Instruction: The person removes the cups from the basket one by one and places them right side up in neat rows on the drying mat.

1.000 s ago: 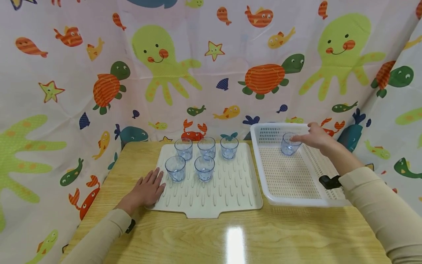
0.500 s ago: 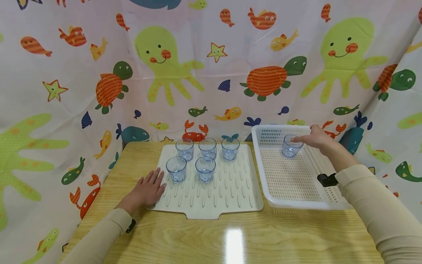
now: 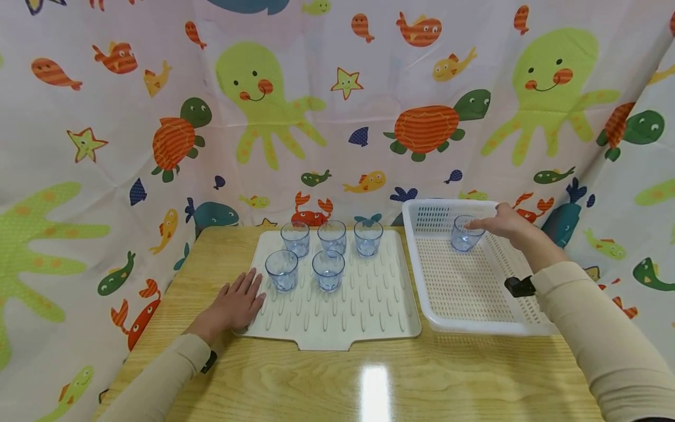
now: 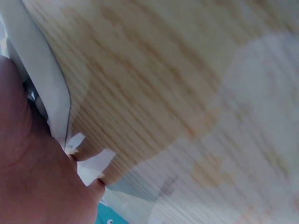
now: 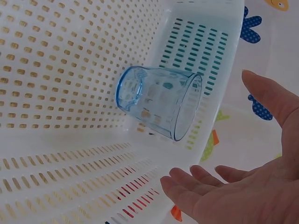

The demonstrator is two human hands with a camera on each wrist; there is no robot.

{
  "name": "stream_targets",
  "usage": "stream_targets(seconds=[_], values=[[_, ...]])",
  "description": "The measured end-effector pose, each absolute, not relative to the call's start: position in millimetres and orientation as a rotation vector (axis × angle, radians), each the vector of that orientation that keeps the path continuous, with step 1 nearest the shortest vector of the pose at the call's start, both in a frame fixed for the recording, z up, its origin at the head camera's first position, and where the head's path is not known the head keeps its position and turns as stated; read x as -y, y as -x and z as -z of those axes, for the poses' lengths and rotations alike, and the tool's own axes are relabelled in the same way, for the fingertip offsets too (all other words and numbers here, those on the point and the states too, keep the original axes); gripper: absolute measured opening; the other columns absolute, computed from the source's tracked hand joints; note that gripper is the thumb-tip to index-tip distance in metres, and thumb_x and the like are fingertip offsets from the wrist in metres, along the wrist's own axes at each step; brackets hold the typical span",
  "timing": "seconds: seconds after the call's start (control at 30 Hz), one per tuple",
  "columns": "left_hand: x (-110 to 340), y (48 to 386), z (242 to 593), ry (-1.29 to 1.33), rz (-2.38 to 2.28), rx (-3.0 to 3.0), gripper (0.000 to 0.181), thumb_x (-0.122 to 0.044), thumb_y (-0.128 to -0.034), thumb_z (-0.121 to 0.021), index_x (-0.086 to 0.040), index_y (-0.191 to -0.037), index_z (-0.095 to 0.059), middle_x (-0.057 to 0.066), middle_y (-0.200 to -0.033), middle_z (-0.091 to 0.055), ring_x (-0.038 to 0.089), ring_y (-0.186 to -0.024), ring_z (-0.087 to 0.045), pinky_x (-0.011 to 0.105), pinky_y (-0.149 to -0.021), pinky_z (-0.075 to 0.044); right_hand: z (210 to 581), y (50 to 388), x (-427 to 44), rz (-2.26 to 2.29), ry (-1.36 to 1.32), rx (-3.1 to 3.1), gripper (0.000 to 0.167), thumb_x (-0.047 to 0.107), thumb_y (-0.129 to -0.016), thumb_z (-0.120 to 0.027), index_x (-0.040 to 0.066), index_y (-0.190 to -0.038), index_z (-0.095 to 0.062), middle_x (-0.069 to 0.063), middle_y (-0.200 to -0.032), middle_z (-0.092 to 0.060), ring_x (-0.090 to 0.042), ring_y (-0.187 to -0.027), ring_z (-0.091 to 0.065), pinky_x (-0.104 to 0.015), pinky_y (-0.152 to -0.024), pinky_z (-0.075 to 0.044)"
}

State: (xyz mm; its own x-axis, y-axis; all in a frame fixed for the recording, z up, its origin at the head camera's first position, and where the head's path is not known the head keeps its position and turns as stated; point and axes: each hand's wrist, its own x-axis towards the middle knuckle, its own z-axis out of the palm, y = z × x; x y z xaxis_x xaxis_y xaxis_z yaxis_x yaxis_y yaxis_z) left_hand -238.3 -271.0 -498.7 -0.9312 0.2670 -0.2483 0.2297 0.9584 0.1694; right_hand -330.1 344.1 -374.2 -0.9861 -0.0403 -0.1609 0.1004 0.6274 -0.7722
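A clear bluish glass (image 3: 465, 239) stands upright in the white perforated basket (image 3: 418, 275), near its back wall. Over the basket's back rim is my right hand (image 3: 507, 224), beside the glass. The right wrist view shows this hand's thumb and fingers spread apart, with a gap between them and the glass (image 5: 156, 102). My left hand (image 3: 235, 305) lies at the left edge of a cream ridged tray (image 3: 364, 310), its fingers straight. Several matching glasses stand upright on the tray, the nearest being a front-left glass (image 3: 282, 271). In the left wrist view the fingers are mostly hidden.
Tray and basket sit side by side on a wooden table (image 3: 274, 381). A curtain (image 3: 311, 70) printed with sea animals hangs behind and on both sides, close to the basket's back and right.
The view shifted slightly at first. My right forearm has moved a little to the left, while the right hand stays by the glass. My left hand and the glasses have not moved.
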Motion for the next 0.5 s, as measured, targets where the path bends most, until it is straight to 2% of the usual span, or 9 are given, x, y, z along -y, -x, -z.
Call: stream_targets(seconds=[0.27,0.5], values=[[272,239,501,-0.366,-0.195,-2.841,0.072,-0.048,-0.1101,-0.027,-0.003,-0.164,-0.012,0.020,-0.171,-0.002,0.045,-0.156,-0.003,0.070,-0.119,-0.006,365,318,-330,1.235,-0.018,-2.683,0.069,0.022,-0.098,-0.069,-0.005,-0.151,-0.034,-0.035,-0.146,-0.044,-0.050,-0.127,-0.045,-0.071,-0.110,-0.033],[277,244,511,-0.387,-0.172,-2.867,0.071,-0.046,-0.1101,-0.030,-0.002,-0.164,-0.014,0.020,-0.171,-0.003,0.045,-0.156,-0.005,0.071,-0.119,-0.008,377,329,-337,1.251,-0.047,-2.656,0.080,0.032,-0.094,-0.074,-0.002,-0.153,-0.033,-0.031,-0.145,-0.047,-0.047,-0.125,-0.048,-0.070,-0.110,-0.034]])
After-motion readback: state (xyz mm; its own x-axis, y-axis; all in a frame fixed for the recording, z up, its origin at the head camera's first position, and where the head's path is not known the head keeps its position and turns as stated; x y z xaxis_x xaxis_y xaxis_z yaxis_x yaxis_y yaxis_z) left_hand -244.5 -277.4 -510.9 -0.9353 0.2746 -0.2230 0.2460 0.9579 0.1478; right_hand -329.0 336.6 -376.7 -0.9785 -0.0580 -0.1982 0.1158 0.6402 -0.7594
